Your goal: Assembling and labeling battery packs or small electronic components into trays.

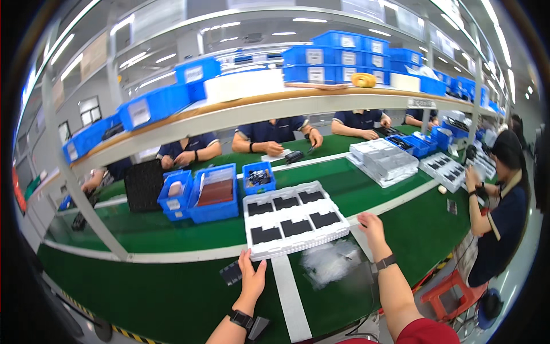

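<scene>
A white plastic tray [298, 246] lies across the green bench ahead of me, with several flat black pieces [297, 227] in its compartments. My left hand [251, 278] is at the tray's near left corner, fingers along the side and thumb at the front edge. Just off the right end of the tray is my right hand [373, 230], its fingers loosely bent and apart, nothing visible in them. Between my arms lies a heap of clear plastic bags [331, 262]. A small dark strip [231, 273] rests beside my left hand.
Blue bins [214, 195] stand behind the tray, one with brown sheets. Stacked white trays [382, 161] sit farther right. An overhead shelf [275, 101] carries more blue bins. Co-workers sit across the bench; another person [494, 229] works at the right, near a red stool [455, 295].
</scene>
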Available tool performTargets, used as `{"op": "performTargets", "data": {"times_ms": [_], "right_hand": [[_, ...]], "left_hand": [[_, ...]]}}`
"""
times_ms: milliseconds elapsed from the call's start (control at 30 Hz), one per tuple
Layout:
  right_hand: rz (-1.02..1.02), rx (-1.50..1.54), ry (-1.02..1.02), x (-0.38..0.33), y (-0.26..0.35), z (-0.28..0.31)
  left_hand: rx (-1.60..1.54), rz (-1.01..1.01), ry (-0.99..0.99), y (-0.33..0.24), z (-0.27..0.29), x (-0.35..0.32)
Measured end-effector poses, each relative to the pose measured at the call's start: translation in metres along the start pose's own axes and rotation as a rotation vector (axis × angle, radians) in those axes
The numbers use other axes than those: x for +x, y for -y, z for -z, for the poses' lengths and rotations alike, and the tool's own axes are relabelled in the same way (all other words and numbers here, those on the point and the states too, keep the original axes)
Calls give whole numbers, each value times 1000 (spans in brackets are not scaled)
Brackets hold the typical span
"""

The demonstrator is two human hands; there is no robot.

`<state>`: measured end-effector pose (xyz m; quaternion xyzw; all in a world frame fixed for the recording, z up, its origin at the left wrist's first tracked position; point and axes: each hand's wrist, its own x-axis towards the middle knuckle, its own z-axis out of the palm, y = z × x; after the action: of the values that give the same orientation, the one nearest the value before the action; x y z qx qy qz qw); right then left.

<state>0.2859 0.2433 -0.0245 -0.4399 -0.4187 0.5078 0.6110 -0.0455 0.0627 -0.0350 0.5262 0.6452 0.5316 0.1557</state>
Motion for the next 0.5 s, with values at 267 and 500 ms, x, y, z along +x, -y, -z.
{"op": "performTargets", "data": {"times_ms": [267, 500], "right_hand": [[195, -675, 199, -31, 1, -42], [284, -685, 299, -20, -17, -36]], "left_hand": [[-517, 150, 105, 15, 7, 0], [-509, 166, 97, 5, 10, 0]]}}
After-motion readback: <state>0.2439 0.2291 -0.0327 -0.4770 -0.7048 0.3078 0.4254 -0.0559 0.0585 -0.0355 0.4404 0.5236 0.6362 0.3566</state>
